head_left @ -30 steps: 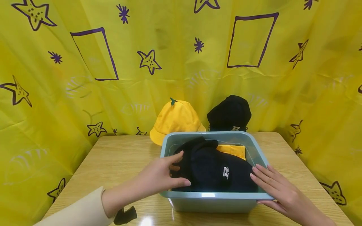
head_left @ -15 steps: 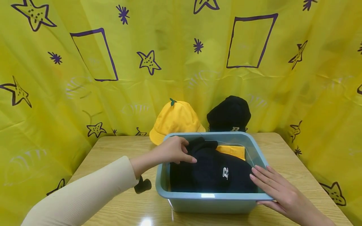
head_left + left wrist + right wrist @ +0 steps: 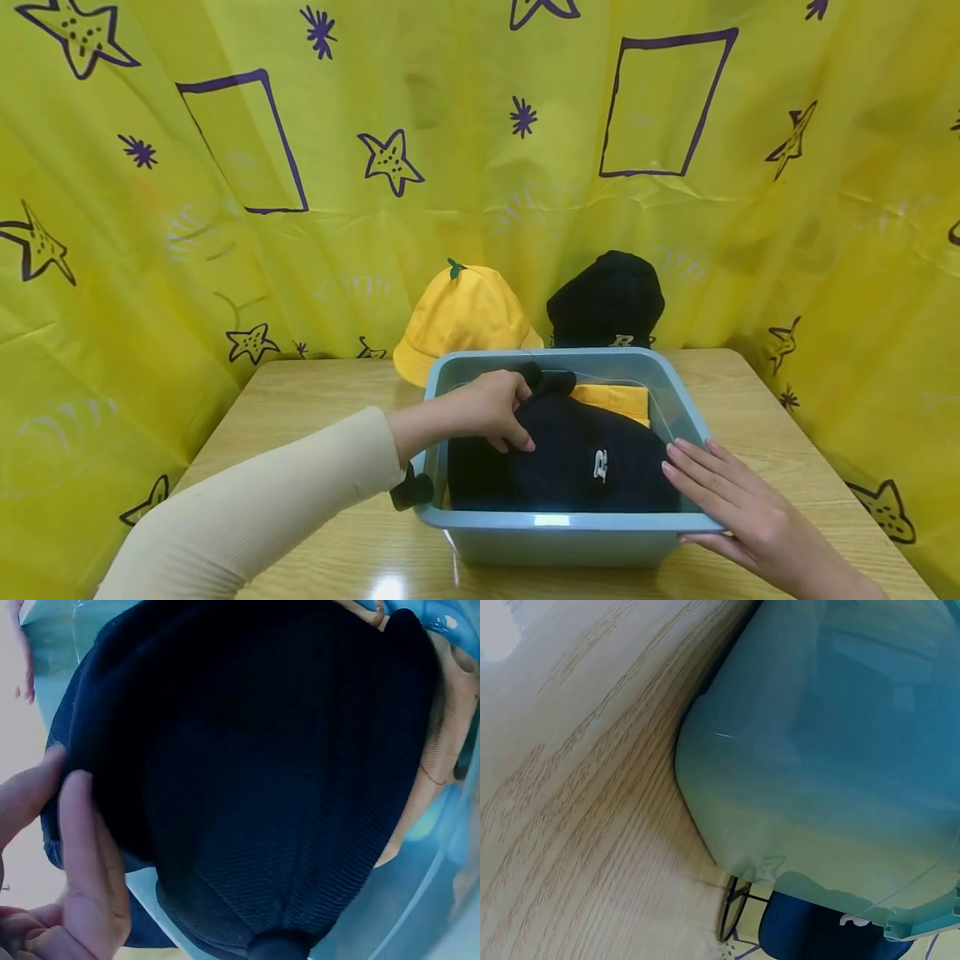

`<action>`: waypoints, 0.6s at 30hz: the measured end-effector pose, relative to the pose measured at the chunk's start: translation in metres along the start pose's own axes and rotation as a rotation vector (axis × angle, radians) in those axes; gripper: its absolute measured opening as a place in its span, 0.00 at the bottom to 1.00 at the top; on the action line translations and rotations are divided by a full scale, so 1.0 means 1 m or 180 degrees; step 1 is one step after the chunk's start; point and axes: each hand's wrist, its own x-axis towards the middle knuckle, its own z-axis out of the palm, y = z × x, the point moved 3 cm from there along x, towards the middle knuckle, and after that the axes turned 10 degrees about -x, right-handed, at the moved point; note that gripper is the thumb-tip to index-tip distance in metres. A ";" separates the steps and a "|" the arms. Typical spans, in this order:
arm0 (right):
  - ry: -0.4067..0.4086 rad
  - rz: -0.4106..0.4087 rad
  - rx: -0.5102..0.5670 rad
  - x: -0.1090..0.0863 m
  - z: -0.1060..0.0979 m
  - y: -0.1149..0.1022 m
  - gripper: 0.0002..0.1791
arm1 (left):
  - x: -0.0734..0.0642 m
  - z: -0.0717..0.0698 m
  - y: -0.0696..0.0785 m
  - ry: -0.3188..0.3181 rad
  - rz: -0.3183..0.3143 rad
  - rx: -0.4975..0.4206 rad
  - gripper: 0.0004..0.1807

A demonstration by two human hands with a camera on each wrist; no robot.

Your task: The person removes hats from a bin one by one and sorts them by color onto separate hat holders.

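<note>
A light-blue plastic bin [image 3: 562, 521] holds a navy cap [image 3: 577, 467] with a white letter R, uppermost in the bin. My left hand [image 3: 491, 408] reaches in from the left and pinches the cap's edge between thumb and fingers. The left wrist view shows the thumb and fingers [image 3: 82, 832] on the dark cloth of the navy cap [image 3: 262, 765]. With straight fingers, my right hand [image 3: 738, 500] rests over the bin's right rim at the front corner, thumb below the rim. Folded yellow cloth [image 3: 618, 402] shows behind the cap.
The bin stands on a wood-grain table [image 3: 330, 533]. Behind it are a yellow hat [image 3: 465, 312] with a green leaf on top and a black cap [image 3: 607, 300] with a letter R. A yellow curtain [image 3: 480, 100] with star drawings hangs around the table.
My left hand has moved from the bin's left side deeper over the navy cap, its fingers closing on the edge. The right hand and bin stay nearly in place.
</note>
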 end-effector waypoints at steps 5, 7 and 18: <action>0.0005 -0.0015 -0.0006 0.001 0.000 0.000 0.30 | -0.002 -0.004 0.007 -0.0074 0.0281 -0.0156 0.18; -0.0031 0.0019 -0.0019 0.001 0.000 0.000 0.30 | -0.003 -0.008 0.010 -0.0102 0.0432 -0.0191 0.16; -0.0050 0.0016 -0.0004 0.000 -0.001 0.000 0.31 | -0.021 -0.051 0.043 0.0088 0.1068 -0.0214 0.11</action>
